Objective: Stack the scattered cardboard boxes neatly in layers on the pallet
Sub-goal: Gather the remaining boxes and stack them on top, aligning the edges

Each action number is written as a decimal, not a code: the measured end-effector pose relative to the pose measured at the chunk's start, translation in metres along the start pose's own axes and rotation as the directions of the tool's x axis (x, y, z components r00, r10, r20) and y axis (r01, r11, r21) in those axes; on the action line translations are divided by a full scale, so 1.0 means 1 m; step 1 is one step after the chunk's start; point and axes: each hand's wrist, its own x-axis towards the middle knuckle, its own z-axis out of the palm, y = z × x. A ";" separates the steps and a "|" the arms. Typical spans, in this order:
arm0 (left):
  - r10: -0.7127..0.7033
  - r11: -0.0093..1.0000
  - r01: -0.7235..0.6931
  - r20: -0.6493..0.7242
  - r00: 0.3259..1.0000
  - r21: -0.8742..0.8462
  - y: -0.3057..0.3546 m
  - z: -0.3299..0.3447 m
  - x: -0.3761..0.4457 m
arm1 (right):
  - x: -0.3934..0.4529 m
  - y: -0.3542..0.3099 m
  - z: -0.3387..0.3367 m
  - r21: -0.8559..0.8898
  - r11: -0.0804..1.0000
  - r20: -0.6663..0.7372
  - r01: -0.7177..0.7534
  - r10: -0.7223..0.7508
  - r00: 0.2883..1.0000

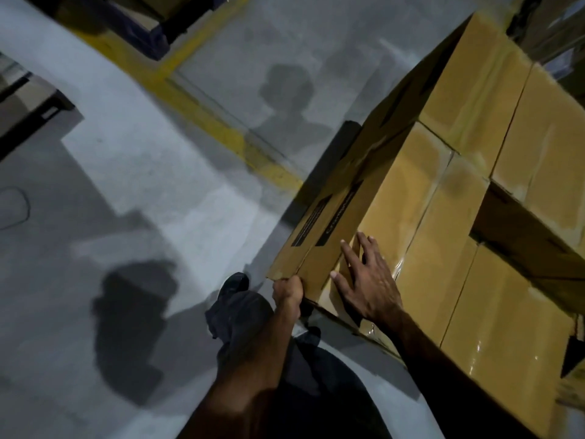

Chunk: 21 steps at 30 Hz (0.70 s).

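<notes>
A stack of taped brown cardboard boxes [493,128] fills the right side of the view. At its near left corner sits one box [408,191] with dark printed labels on its side. My left hand [287,293] grips the lower corner edge of that box, fingers curled around the cardboard. My right hand [367,280] lies flat with spread fingers on the box's near corner and top. A lower layer of boxes [506,315] shows at the right. The pallet is hidden under the boxes.
Grey concrete floor [126,172] spreads to the left, crossed by a yellow painted line [202,106]. My dark trouser leg and shoe [235,285] stand beside the stack. Dark pallets or boxes [28,106] sit at the far left and top left.
</notes>
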 end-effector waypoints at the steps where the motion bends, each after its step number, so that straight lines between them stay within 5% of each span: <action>1: 0.002 1.000 -0.002 -0.020 1.000 0.006 0.000 -0.001 -0.004 | -0.001 0.001 0.001 0.005 1.000 -0.003 0.001 -0.001 1.000; 21: 0.050 0.997 -0.055 -0.080 0.996 -0.063 0.011 -0.004 -0.009 | 0.009 -0.003 -0.007 0.034 0.999 -0.029 0.029 -0.028 0.999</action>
